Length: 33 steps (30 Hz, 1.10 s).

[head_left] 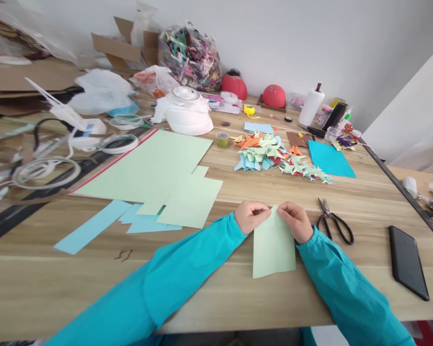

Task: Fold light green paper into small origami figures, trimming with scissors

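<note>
Both hands hold the top edge of a pale green sheet of paper (274, 250) near the table's front. My left hand (251, 216) pinches its upper left corner, and my right hand (296, 220) pinches the upper right. A short crease or slit runs down from the top middle between my fingers; which of the two I cannot tell. Black-handled scissors (334, 222) lie partly open just right of my right hand. Left of my left hand is a stack of pale green paper (144, 168), with blue paper strips (94, 227) beneath and beside it.
Folded paper pieces (274, 154) in green, orange and blue are heaped behind my hands. A turquoise sheet (332, 158) lies right of them, a phone (408, 262) at the right. Coiled white cables (46, 173) crowd the left; a white bottle (311, 106) stands at the back.
</note>
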### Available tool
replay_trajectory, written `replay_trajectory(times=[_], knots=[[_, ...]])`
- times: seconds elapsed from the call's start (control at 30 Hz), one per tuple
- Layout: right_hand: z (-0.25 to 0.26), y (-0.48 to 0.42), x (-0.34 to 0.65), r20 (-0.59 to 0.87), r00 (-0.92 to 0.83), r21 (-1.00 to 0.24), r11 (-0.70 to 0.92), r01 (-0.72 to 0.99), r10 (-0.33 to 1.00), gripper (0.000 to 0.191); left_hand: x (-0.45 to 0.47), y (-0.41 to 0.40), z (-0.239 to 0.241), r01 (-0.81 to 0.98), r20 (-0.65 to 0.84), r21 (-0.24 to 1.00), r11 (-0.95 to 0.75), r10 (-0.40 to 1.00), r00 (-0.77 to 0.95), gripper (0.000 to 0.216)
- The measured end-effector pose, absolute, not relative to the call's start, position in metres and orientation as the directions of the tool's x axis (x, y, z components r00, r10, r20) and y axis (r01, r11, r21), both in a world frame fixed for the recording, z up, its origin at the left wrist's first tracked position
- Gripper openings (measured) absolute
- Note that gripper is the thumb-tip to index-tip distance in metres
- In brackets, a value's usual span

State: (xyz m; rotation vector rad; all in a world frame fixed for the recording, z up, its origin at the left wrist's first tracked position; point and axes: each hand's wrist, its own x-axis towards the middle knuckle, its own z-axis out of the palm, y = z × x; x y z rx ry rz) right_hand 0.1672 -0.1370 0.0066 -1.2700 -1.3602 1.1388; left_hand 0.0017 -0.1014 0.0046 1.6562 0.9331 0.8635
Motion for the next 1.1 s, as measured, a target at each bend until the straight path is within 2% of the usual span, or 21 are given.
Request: replay_trajectory(times=[0.2, 0.57, 0.83, 1.1], knots=[[0.002, -0.139, 0.166, 0.095, -0.118, -0.976, 0.116, 0.186, 0.989, 0.028, 0.004, -0.104, 0.007, 0.198, 0.138, 0.946, -0.255, 0.874, 0.466, 0.03], [0.008, -0.139, 0.164, -0.025, -0.129, -0.994, -0.011, 0.106, 0.991, 0.027, 0.004, -0.1, 0.001, 0.213, 0.119, 0.938, -0.273, 0.832, 0.542, 0.025], [0.012, -0.14, 0.165, -0.067, -0.196, -0.99, -0.041, 0.132, 0.978, 0.021, 0.004, -0.098, -0.004, 0.256, 0.248, 0.825, -0.503, 0.73, 0.637, 0.018], [0.011, -0.139, 0.166, -0.087, -0.197, -0.986, -0.056, 0.158, 0.977, 0.02, 0.004, -0.105, -0.004, 0.224, 0.313, 0.808, -0.545, 0.72, 0.62, 0.015]])
